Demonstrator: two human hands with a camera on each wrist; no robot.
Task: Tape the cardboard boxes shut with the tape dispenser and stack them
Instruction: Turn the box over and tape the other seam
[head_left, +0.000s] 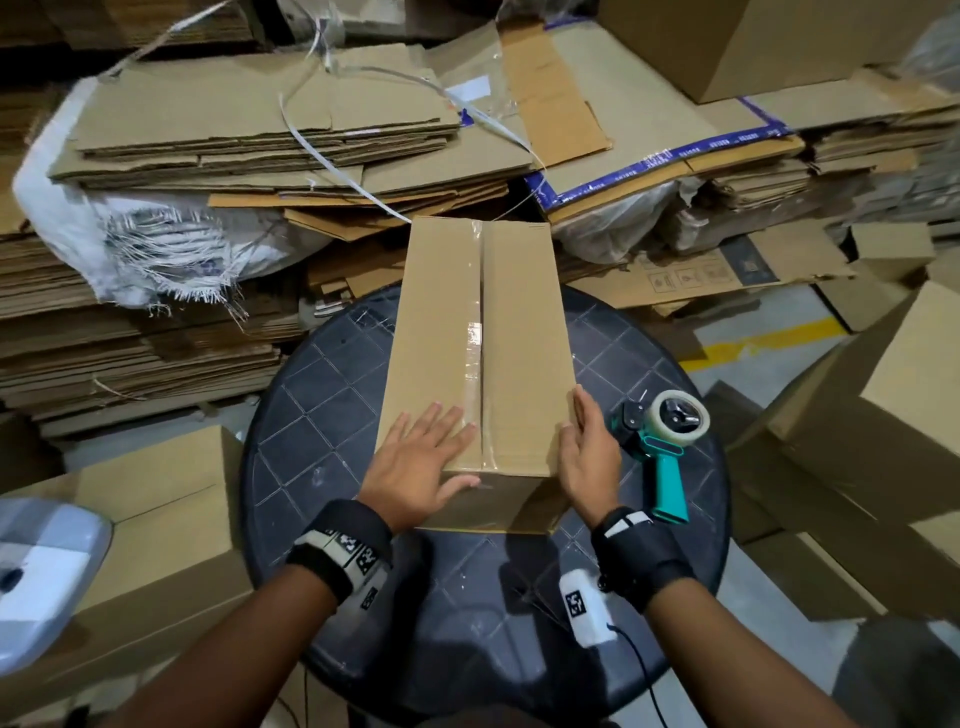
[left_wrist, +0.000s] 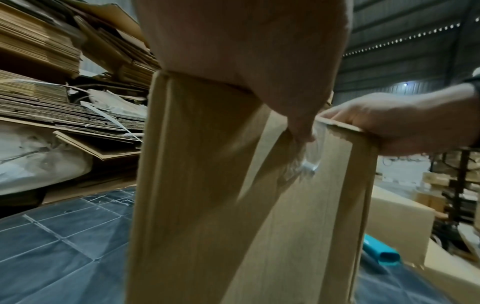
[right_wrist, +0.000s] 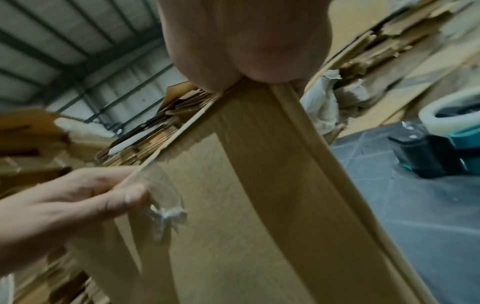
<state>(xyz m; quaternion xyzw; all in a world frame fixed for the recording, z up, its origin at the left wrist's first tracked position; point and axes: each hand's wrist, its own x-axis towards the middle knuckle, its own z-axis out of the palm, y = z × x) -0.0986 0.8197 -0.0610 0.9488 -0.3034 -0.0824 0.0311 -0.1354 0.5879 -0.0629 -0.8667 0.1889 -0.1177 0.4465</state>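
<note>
A long cardboard box (head_left: 519, 338) (left_wrist: 207, 185) (right_wrist: 259, 205) lies on a round dark table (head_left: 311, 415). Clear tape (head_left: 474, 353) runs along its top seam, and the crumpled tape end (left_wrist: 309, 164) (right_wrist: 166, 211) hangs over the near face. My left hand (head_left: 421, 462) (right_wrist: 64, 205) lies flat on the top near the near end, with the thumb on the near face beside the tape end. At the near right corner my right hand (head_left: 589, 452) (left_wrist: 402, 123) rests against the box, fingers along the side, thumb on top. A teal tape dispenser (head_left: 665, 447) (right_wrist: 446, 139) lies on the table just right of that hand.
Stacks of flattened cardboard (head_left: 260, 130) and a white woven sack (head_left: 130, 234) fill the space behind the table. Made-up boxes stand at the left (head_left: 156, 530) and at the right (head_left: 883, 415). A yellow floor line (head_left: 769, 343) shows at the right.
</note>
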